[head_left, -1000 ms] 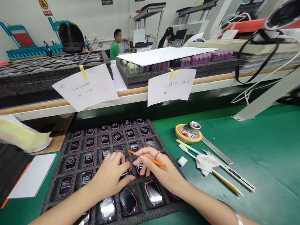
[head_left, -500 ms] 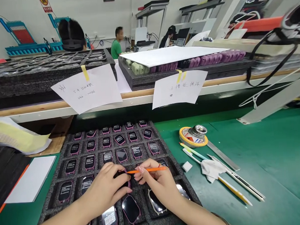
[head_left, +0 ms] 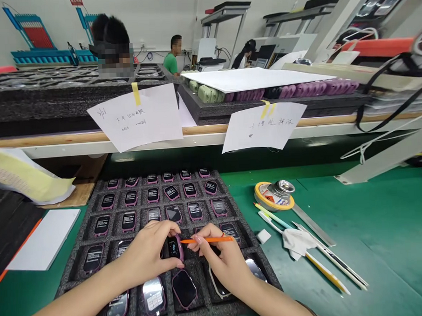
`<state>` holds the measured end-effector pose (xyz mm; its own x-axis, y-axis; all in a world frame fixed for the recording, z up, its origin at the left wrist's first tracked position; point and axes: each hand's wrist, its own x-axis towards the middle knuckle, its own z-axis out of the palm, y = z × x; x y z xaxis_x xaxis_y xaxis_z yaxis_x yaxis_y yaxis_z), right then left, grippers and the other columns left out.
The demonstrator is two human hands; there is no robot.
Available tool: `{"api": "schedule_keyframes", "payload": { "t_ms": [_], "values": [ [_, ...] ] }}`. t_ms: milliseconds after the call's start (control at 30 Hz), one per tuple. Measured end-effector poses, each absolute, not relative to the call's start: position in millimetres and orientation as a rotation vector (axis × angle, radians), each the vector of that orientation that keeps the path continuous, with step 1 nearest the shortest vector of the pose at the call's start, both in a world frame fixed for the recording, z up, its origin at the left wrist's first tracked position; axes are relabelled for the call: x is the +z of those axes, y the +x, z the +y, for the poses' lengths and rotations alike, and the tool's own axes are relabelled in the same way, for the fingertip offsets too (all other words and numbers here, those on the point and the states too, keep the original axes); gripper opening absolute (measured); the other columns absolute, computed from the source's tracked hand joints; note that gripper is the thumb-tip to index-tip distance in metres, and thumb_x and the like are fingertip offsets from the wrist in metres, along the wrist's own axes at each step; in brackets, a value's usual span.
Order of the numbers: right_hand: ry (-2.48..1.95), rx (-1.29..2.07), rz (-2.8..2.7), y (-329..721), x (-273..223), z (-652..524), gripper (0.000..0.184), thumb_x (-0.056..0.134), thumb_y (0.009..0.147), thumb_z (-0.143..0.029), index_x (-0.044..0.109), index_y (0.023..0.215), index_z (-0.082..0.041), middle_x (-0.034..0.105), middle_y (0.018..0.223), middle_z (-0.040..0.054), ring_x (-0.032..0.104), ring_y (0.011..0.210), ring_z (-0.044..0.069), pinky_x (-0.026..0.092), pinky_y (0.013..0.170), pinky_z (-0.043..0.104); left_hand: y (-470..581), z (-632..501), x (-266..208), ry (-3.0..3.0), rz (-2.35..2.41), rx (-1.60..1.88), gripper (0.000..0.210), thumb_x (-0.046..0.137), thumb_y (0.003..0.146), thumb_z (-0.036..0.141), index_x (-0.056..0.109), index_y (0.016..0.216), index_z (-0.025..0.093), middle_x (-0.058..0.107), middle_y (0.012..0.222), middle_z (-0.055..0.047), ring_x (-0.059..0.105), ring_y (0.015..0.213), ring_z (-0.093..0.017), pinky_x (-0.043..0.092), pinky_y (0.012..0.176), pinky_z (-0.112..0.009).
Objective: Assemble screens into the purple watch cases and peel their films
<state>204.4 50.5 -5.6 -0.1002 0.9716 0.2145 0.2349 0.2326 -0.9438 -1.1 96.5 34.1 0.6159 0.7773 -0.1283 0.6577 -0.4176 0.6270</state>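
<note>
My left hand (head_left: 155,248) grips a purple-framed smartwatch body (head_left: 174,248) by its edges, between thumb and fingers, tilted above the foam tray. Its screen is lit. My right hand (head_left: 215,253) is closed around a thin orange stick (head_left: 207,240), whose pointed tip meets the right side of the watch frame. Under both hands lies a dark grey foam tray (head_left: 212,311), its compartments holding several watch bodies, most with purple frames and white text on the screens. Near my left wrist sits a watch with a reflective screen (head_left: 154,295); a dark-screened one (head_left: 184,289) lies just below the held watch.
Right of the tray are a white block (head_left: 263,236), a metal-topped can with a yellow tape roll (head_left: 274,197), a toothbrush, a white cloth (head_left: 298,241) and a steel ruler (head_left: 313,225). A shelf edge (head_left: 203,130) with paper notes crosses ahead. Co-workers sit beyond.
My left fingers have opened wider along the watch, which has turned so its lit screen shows. The orange stick stays at its side. The whole view has shifted slightly.
</note>
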Motion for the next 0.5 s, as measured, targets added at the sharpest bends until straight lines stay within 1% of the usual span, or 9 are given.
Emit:
{"api": "schedule_keyframes", "payload": {
  "t_ms": [200,300,400,500],
  "values": [
    [-1.128,0.968,-1.554,204.4,-5.3,49.5,0.021,0.050,0.100,-0.030,0.064,0.087,-0.020,0.073,0.078,0.0028,0.072,0.075,0.015,0.054,0.068,0.023,-0.8,94.7,37.9,2.184,1.153,0.230,0.043,0.083,0.073,0.025,0.051,0.101,0.024,0.065,0.104,0.000,0.059,0.101,-0.026,0.047,0.086,-0.040],
    [-1.106,0.958,-1.552,203.8,-2.1,48.0,0.019,0.053,0.099,-0.028,0.065,0.086,-0.020,0.074,0.078,0.0023,0.073,0.075,0.015,0.054,0.070,0.024,-1.3,94.6,36.8,2.192,1.156,0.241,0.044,0.083,0.072,0.024,0.050,0.100,0.024,0.064,0.104,-0.001,0.059,0.099,-0.026,0.048,0.085,-0.040],
    [-1.101,0.919,-1.498,209.6,3.2,49.0,0.021,0.056,0.098,-0.032,0.066,0.083,-0.021,0.074,0.076,0.0020,0.072,0.073,0.016,0.054,0.069,0.025,-2.0,93.9,34.9,2.208,1.125,0.256,0.046,0.084,0.072,0.023,0.052,0.106,0.025,0.063,0.109,-0.001,0.058,0.106,-0.026,0.047,0.092,-0.042],
    [-1.140,0.828,-1.329,225.4,7.4,55.1,0.027,0.052,0.100,-0.040,0.062,0.083,-0.021,0.072,0.077,0.0029,0.071,0.074,0.017,0.055,0.070,0.027,1.8,92.5,34.2,2.300,1.044,0.324,0.051,0.081,0.076,0.027,0.053,0.119,0.027,0.058,0.122,-0.005,0.052,0.118,-0.027,0.043,0.103,-0.046]
  ]
}}
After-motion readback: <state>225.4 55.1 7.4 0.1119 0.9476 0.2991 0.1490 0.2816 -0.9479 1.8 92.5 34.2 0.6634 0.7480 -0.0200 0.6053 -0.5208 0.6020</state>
